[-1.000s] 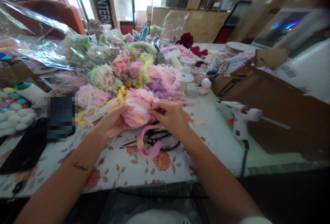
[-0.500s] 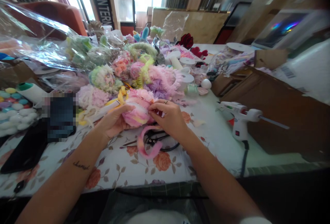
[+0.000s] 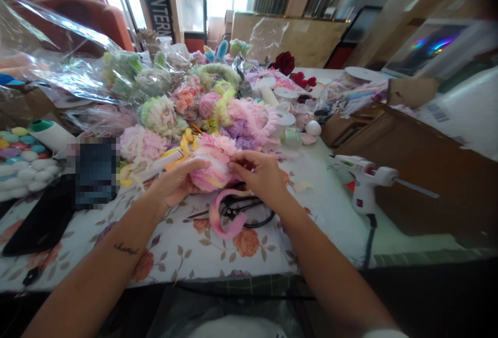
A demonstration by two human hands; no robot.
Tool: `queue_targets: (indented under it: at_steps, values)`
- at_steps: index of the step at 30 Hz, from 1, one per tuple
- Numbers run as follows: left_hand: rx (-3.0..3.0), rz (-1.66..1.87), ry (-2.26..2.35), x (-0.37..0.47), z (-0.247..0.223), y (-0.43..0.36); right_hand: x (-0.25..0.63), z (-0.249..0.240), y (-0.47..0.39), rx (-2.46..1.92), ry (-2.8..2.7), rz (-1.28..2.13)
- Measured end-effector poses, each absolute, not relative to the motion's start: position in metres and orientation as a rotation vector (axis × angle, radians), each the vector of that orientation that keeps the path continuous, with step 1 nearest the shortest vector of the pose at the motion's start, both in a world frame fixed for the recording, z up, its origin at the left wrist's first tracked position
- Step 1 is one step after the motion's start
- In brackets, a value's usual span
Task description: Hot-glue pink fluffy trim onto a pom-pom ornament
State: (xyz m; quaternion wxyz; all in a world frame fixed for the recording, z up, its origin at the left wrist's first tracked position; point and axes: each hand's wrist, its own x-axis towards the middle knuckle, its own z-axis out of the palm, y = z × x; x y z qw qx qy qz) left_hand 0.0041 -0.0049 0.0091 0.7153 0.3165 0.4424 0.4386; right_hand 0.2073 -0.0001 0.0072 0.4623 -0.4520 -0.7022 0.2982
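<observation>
Between my hands is a round, fluffy pink ball (image 3: 212,169) with a whitish band across its front. My left hand (image 3: 177,180) is closed around its left side, thumb on top. On the ball's right edge, my right hand (image 3: 259,172) has thumb and fingers pinched together; what they pinch is too small to make out. From beneath the ball a fuzzy pink strip (image 3: 218,219) curls down onto the floral cloth. It lies across black-handled scissors (image 3: 233,209), whose blades point left.
A white glue gun (image 3: 363,174) with a glue stick stands at right, before a cardboard box (image 3: 420,177). Behind my hands spreads a heap of fuzzy pastel crafts (image 3: 249,112). At left lie a dark phone (image 3: 95,172) and a bag of coloured balls (image 3: 27,159).
The whole view has shifted slightly. My right fingers have changed their pinch at the ball's right edge, and the dark red patch under them no longer shows. My left hand keeps its hold.
</observation>
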Motion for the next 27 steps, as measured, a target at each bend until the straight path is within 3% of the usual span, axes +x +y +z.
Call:
queue_targets:
  at_steps: [6, 27]
  values:
    - [0.687, 0.976, 1.001, 0.005, 0.006, -0.006, 0.207, 0.003, 0.002, -1.107, -1.648, 0.842]
    - [0.814, 0.935, 0.993, 0.004, 0.002, -0.006, 0.208, 0.005, 0.0, -1.125, -1.704, 0.667]
